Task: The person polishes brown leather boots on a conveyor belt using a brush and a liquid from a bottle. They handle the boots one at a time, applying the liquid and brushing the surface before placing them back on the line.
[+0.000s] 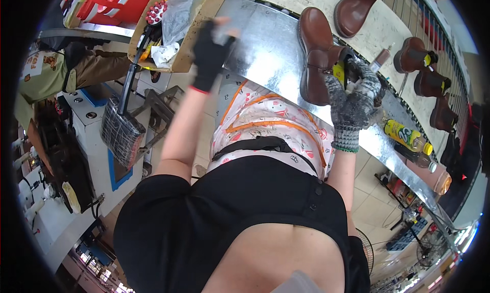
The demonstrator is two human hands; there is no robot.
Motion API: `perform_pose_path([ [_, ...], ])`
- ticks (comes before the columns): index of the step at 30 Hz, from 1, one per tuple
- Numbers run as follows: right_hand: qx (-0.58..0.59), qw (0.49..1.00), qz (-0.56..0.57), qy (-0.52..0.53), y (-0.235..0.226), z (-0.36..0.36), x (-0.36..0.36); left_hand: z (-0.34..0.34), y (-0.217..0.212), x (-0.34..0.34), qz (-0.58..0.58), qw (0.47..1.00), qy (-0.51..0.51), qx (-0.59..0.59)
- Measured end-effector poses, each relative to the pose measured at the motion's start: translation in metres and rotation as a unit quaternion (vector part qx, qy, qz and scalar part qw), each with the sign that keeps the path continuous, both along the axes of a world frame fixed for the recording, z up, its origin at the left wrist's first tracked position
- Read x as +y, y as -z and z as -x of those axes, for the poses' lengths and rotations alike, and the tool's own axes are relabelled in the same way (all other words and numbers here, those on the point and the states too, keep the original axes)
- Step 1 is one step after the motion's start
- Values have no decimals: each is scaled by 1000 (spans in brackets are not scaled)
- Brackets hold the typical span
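Note:
My left hand, in a black fingerless glove, hangs beside the cardboard box. It is slightly blurred, its bare fingertips apart, and nothing shows in it. A brown leather ankle boot lies on its side on the shiny metal table edge, its toe pointing away from me. My right hand, in a grey knitted glove, is closed at the boot's shaft opening, fingers curled. Something yellow shows at the opening. Part of the shaft is hidden behind the glove.
The box holds a plastic bag and a red-studded brush. Another brown boot stands beyond, with several more by the rack. A small bottle lies nearby; drink bottles stand right. A black padded handled tool is left.

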State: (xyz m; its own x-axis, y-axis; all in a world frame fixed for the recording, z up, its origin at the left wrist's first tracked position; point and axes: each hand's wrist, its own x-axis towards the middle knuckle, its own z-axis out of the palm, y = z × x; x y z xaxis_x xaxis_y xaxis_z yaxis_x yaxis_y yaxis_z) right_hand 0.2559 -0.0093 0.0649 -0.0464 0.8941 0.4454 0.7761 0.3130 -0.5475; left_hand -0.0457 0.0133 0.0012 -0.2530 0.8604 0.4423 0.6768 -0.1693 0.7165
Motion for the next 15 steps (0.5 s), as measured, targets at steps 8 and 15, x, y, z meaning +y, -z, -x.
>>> perform_pose_path([
  [8, 271, 957, 94, 48, 28, -68, 3, 146, -34, -39, 397, 869, -103, 278],
  [15, 313, 942, 86, 86, 37, -82, 6, 159, -9, -43, 208, 924, -28, 320],
])
